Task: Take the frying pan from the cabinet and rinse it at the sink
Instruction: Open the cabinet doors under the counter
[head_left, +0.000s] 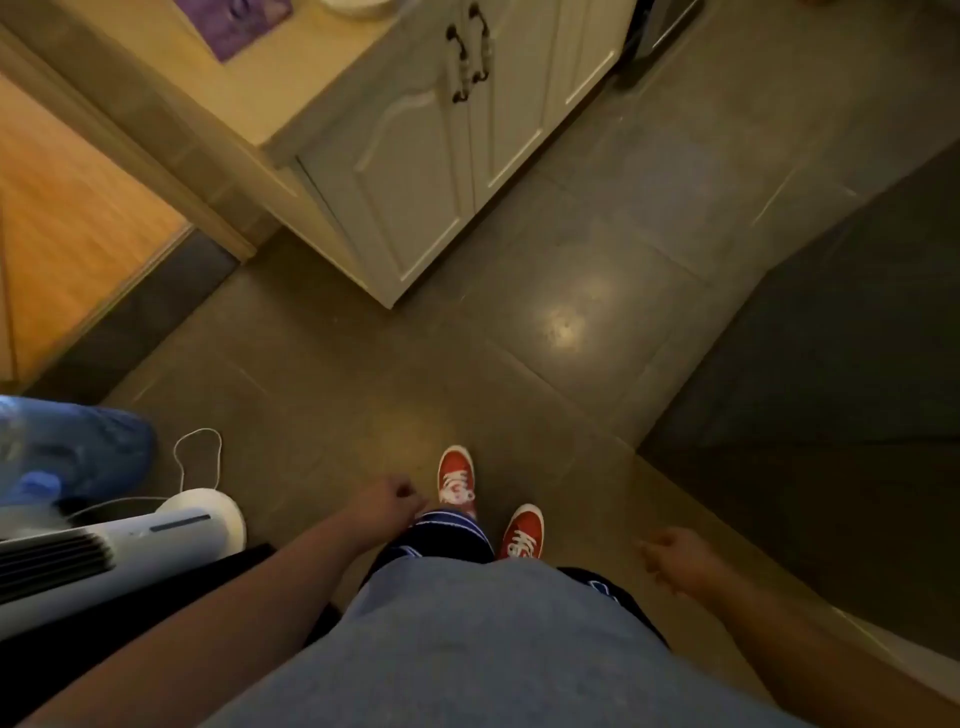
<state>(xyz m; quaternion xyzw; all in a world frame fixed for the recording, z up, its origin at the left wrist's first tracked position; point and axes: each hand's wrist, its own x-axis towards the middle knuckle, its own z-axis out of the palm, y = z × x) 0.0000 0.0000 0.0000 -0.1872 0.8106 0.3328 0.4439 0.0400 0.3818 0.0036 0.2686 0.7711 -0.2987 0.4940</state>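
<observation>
Looking straight down at a grey tiled floor (571, 218) here; the person's standing on it in red sneakers (457, 477), well short of the cream cabinet (415, 171); both of its doors are closed, with two dark handles (470, 52) side by side near the top; no frying pan anywhere in view, so can't say where it is. Left hand (388, 501) hangs low by the leg with fingers loosely curled, holding nothing; right hand (675, 558) is out to the side, a bit blurred, fingers half curled and also empty. The counter (291, 78) above the cabinet has a purple cloth-like thing (236, 21) on it; bottom left there's a white fan-type appliance (119, 540) with its cord looped on the floor, and a blue plastic bag (72, 452) just behind it.
</observation>
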